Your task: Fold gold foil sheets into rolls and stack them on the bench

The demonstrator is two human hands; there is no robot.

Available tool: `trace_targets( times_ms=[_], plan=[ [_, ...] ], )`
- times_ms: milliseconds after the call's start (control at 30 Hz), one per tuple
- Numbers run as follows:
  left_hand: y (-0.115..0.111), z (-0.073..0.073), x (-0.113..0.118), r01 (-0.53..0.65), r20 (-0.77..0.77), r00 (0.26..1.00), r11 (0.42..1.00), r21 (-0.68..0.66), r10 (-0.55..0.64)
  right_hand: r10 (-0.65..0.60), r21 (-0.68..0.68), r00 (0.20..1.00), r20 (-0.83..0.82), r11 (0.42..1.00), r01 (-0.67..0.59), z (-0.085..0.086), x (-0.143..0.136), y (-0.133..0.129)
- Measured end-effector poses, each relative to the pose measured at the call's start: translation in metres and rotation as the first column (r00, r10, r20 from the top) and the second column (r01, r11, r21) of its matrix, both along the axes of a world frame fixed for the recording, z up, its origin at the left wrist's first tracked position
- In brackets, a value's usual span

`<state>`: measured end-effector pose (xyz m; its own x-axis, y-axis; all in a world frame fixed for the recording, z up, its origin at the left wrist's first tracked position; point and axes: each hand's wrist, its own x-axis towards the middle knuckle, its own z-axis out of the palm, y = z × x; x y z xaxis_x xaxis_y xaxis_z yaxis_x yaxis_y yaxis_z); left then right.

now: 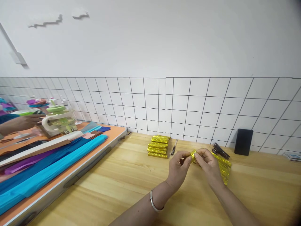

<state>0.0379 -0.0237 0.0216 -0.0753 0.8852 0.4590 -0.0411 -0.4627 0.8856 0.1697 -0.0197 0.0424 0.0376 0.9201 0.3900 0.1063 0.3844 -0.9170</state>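
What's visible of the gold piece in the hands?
The gold piece looks like shiny, crinkled metallic foil. Only a small part shows: the left hand and right hand pinch it between them and hide the rest, so its full length and shape can't be told. It appears held above the wooden table.

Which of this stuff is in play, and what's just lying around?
Likely in play:
- gold foil piece, pinched by left hand and right hand
- left gold pile
- right gold pile, partly hidden

Probably lying around:
- pen
- black slab
- green-lidded jug
- bright blue roll

Unclear: dark tool
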Motion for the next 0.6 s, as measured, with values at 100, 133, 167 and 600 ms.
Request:
trace_targets(
  times_ms=[100, 133, 167, 600],
  plan=[
    [0.0, -0.0007, 0.0004, -0.029, -0.027, 0.999, 0.999, 0.027, 0.03, 0.004, -0.003, 1.0, -0.016, 1.0, -0.004, 0.0, -0.0013, -0.0004],
    [-0.0001, -0.001, 0.0005, -0.037, -0.035, 0.999, 0.999, 0.036, 0.038, 0.005, -0.005, 1.0, -0.017, 1.0, -0.005, 0.0002, -0.0017, -0.0006],
    [-0.0001, -0.0013, 0.0006, -0.045, -0.04, 0.998, 0.998, 0.042, 0.047, 0.004, -0.01, 1.0, -0.02, 1.0, -0.004, 0.0004, -0.002, -0.0007],
    [0.0001, -0.0069, -0.0005, -0.094, -0.124, 0.985, 0.979, 0.181, 0.118, -0.037, -0.047, 0.998, -0.042, 0.998, 0.035, 0.0036, -0.0059, -0.0021]
  ],
)
